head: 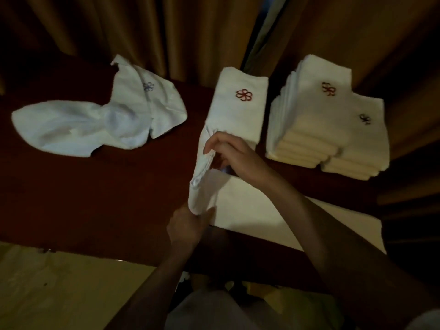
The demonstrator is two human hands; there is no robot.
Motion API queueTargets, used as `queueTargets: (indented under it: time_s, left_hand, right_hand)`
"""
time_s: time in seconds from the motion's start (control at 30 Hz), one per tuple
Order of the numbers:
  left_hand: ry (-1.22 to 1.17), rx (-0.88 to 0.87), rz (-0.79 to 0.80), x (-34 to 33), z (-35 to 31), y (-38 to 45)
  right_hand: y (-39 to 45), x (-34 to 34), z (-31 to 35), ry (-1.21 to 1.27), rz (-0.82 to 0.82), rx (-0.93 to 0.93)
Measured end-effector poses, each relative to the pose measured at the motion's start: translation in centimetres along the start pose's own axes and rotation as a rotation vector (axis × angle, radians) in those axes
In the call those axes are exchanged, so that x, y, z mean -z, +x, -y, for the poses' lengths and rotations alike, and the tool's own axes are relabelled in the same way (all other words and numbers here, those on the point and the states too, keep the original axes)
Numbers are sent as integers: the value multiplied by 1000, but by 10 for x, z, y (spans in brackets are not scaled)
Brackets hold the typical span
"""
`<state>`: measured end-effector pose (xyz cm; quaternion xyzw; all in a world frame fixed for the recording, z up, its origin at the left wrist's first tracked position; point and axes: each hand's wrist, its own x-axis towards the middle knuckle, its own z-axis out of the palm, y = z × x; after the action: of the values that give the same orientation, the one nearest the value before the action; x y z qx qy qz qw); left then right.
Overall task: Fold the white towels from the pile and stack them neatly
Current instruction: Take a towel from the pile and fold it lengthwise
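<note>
Mid-fold on the dark red bench (95,198): the towel (250,206) in work lies near centre, its flat part spread toward the right, and its left edge is lifted in a long raised flap. The right hand (228,153) reaches across and pinches the far end of that flap, fingers curled round the bunched layers; the left hand (188,225) grips the near corner, thumb and fingers closed on the cloth. Just beyond, touching the towel's far end, lies a folded towel (240,108) with a red flower emblem. At far right stand the finished stacks (321,129), two piles side by side, the far one taller. Far left, well apart, waits the loose pile (95,122), crumpled, with a blue emblem showing. Now the risks, as I judge them. The flap looks bunched at the far pinch, several layers gathered; carry it over like that and the fold may land creased or crooked. The two hands hold at uneven heights, so the edge could twist and miss the opposite hem. And with the folded towel touching the far end, a drag across the bench may pull it askew. The light is dim, and edges are hard to match.
</note>
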<state>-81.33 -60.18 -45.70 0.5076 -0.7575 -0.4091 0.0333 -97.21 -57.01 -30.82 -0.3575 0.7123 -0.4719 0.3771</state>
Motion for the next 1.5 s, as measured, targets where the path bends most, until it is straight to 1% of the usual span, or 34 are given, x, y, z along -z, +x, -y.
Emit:
queueTargets:
  time_s: [0.07, 0.13, 0.2, 0.27, 0.33, 0.43, 0.53, 0.63, 0.73, 0.83, 0.9, 0.93, 0.97, 1.0, 1.03, 1.07, 1.1, 1.13, 1.17, 1.27, 1.37, 1.4, 1.5]
  left_hand:
    - [33, -80, -60, -11, -8, -7]
    - [133, -139, -91, -18, -9, -11]
    - [217, -124, -100, -22, -7, -10]
    - [232, -113, -127, -24, -7, -9]
    - [280, -144, -135, -27, -8, -10]
    - [334, -184, -148, -30, -9, -10]
    - [296, -221, -169, -35, -8, -10]
    - [247, -238, -149, -36, -8, -12]
    - [324, -257, -56, -32, -4, -8]
    - [380, -398, 100, -20, 2, -4]
    - [348, -535, 236, -6, 5, -9]
    - [305, -583, 299, 2, 3, -11]
    - [247, -596, 331, 10, 2, -10]
    - [188, -603, 306, 15, -6, -5]
    - [119, -597, 242, 18, -19, 1]
    - [24, -588, 173, 18, -36, 9]
    - [-84, -592, 143, 15, -55, 20]
    - [-159, -590, 165, 10, -74, 33]
    - [-174, -569, 222, 4, -91, 45]
    - [9, -505, 416, -15, -110, 83]
    - [130, -495, 512, -19, -104, 106]
    - [129, -501, 536, -19, -104, 109]
    - [-42, -485, 596, -16, -102, 112]
  right_hand:
    - [-21, 17, -6, -9, -44, 45]
    - [-43, 35, -17, -4, -106, 70]
    - [-63, 51, -31, 29, -189, 51]
    - [-81, 64, -54, 2, -271, 28]
    - [-96, 74, -81, -29, -326, -22]
    - [-114, 78, -119, 20, -378, -101]
    - [-123, 71, -148, 59, -468, -229]
    - [-125, 61, -171, 1, -545, -375]
    - [-126, 50, -184, -124, -634, -437]
    - [-128, 44, -189, -184, -686, -410]
    - [-129, 46, -193, -195, -694, -389]
    - [-129, 49, -193, -203, -688, -385]
    - [-130, 51, -194, -218, -668, -383]
    - [-130, 52, -194, -230, -654, -377]
    - [-131, 53, -193, -245, -646, -361]
    - [-131, 53, -193, -259, -642, -341]
    - [-131, 54, -192, -275, -644, -323]
    - [-131, 55, -192, -290, -646, -315]
    - [-131, 56, -193, -297, -650, -316]
    - [-131, 58, -193, -277, -657, -333]
    - [-131, 59, -194, -289, -635, -332]
    - [-131, 59, -194, -288, -632, -340]
    - [-131, 58, -194, -264, -641, -356]
